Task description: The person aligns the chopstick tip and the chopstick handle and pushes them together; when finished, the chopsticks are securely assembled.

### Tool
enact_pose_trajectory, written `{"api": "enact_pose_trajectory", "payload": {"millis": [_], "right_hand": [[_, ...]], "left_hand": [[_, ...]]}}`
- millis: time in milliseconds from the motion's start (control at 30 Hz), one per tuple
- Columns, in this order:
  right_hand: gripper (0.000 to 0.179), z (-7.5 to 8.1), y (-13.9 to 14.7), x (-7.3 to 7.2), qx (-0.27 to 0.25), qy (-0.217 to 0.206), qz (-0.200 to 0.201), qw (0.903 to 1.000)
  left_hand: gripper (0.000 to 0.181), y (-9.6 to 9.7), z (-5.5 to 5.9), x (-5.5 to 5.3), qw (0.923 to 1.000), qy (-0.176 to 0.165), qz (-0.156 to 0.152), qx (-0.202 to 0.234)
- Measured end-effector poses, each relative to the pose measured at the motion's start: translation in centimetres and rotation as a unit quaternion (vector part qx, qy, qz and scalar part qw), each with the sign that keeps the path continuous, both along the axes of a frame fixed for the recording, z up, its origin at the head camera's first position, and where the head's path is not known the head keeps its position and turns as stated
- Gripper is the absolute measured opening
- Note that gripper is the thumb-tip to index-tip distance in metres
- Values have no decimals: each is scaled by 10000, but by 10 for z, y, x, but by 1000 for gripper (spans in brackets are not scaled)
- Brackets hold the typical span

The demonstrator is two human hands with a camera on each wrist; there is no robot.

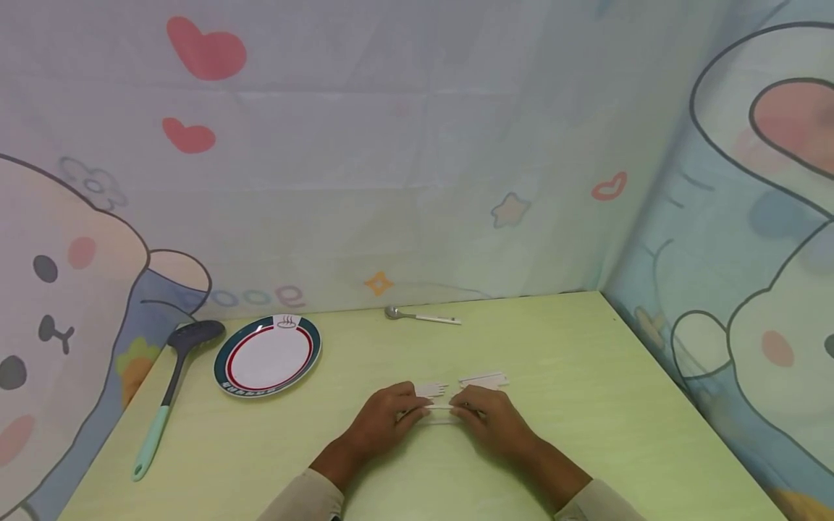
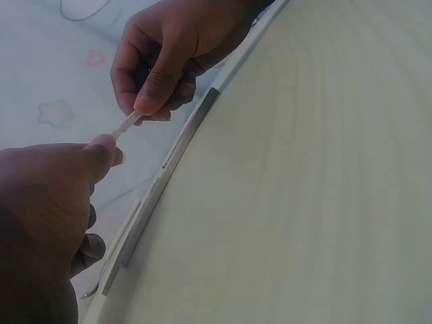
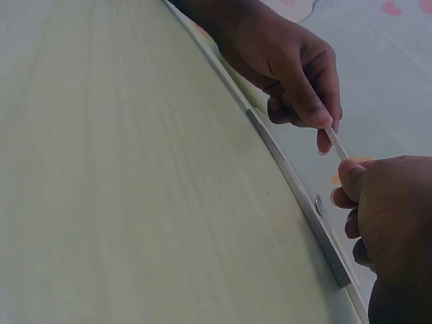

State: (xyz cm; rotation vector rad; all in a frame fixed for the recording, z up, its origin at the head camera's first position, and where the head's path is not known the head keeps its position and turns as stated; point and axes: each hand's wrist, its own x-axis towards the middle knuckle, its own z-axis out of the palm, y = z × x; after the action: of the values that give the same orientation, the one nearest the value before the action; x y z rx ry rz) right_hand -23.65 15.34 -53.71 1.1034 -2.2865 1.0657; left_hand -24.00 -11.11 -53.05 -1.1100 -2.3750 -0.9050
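Near the front middle of the table, my left hand [image 1: 383, 420] and right hand [image 1: 491, 418] face each other in the head view. Between them they pinch a thin whitish strip [image 1: 440, 407], one end in each hand's thumb and fingers. Both wrist views show this narrow strip [image 2: 127, 124] spanning the gap, raised above the table. Just beyond the left fingers is a flat white piece with fork-like prongs [image 1: 430, 389]. Another flat white piece [image 1: 485, 380] lies past the right fingers, partly hidden. Low on the table under the hands runs a thin flat slab [image 3: 291, 177], seen edge-on.
A white plate with a dark green rim [image 1: 268, 354] lies at the back left. Left of it rests a dark ladle with a mint handle [image 1: 153, 435]. A small spoon [image 1: 430, 318] lies near the back edge, by the printed cloth wall [image 1: 423, 159].
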Motion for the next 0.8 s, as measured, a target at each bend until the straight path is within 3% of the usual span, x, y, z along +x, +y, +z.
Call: {"api": "enact_pose_trajectory", "payload": {"millis": [267,533,800], "right_hand": [[6,4,-1,3,-144,-381,106,9991],[7,6,-3,5,-507,-540,286,9968],[9,5,-6,6,-524,-761,310,9952]], "left_hand": [[16,2,1,1,9997,39,-201,129],[14,9,2,4,9973,-167,-404,596],[13,11,1,6,9950,-305,-498,804]]}}
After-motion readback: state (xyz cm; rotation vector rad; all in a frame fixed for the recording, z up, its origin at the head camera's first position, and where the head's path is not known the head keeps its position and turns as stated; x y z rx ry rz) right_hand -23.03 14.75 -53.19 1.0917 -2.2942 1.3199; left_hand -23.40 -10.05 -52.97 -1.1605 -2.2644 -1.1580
